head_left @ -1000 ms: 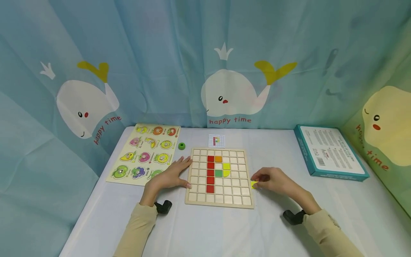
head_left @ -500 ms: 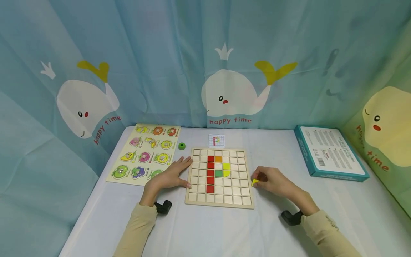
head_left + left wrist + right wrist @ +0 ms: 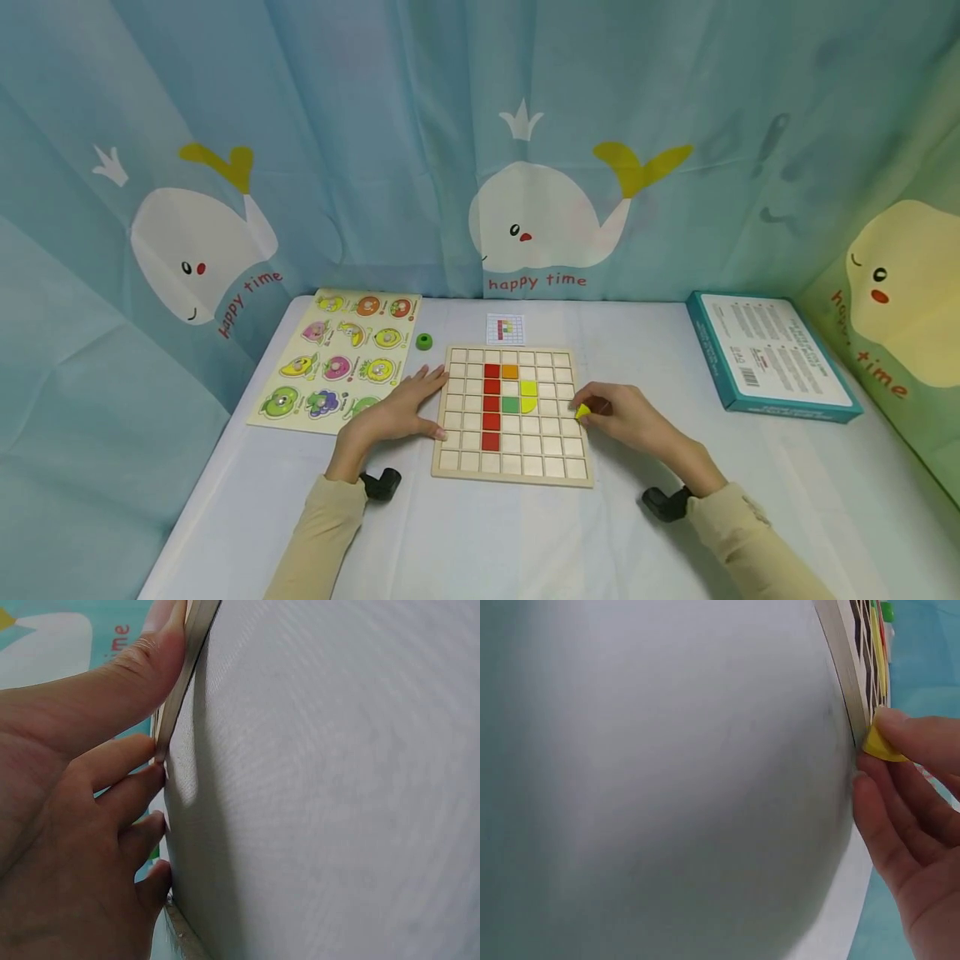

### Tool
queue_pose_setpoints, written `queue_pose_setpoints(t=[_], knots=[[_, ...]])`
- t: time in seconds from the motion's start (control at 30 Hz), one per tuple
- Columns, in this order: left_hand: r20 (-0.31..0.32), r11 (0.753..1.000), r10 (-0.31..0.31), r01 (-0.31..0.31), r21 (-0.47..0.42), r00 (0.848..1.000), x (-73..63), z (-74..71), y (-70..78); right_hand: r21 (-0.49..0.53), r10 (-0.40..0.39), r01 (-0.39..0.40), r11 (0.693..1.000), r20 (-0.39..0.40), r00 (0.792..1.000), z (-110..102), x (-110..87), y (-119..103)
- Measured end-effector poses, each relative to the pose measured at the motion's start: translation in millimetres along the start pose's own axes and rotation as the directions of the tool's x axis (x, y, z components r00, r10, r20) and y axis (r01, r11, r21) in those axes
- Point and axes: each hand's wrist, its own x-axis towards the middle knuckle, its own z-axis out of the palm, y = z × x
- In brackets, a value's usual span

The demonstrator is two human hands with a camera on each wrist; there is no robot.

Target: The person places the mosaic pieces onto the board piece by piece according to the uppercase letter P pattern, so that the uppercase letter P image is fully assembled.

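Note:
A wooden grid board (image 3: 532,443) lies flat in the middle of the table. On it are a column of several red tiles (image 3: 491,404), an orange tile (image 3: 510,372), a green tile (image 3: 511,405), a yellow square tile (image 3: 528,388) and a yellow rounded tile (image 3: 528,405). With fingers spread, my left hand (image 3: 401,408) touches the board's left edge; the left wrist view shows the thumb (image 3: 161,667) against that edge. My right hand (image 3: 630,414) pinches another yellow tile (image 3: 883,746), tilted, at the board's right edge. One side of this tile looks curved.
A small card (image 3: 506,329) with a coloured grid pattern lies behind the board. At the left are a fruit puzzle board (image 3: 307,367) and a green ring-shaped piece (image 3: 424,342). A teal box (image 3: 776,358) lies at the back right.
My right hand has picked the yellow tile up off the table, tilted it and brought it left to the board's edge. The left hand stays in place.

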Motion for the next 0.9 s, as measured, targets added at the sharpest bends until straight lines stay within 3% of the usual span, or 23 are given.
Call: queue_pose_setpoints(t=[0.3, 0.9], knots=[[0.001, 1.000, 0.010, -0.010, 0.011, 1.000, 0.6, 0.0, 0.5, 0.006, 0.020, -0.020, 1.000, -0.044, 0.999, 6, 21.1, -8], [-0.002, 1.000, 0.014, -0.014, 0.008, 1.000, 0.3, -1.0, -0.2, 0.058, 0.044, -0.041, 0.997, -0.045, 0.998, 10, 69.9, -18]])
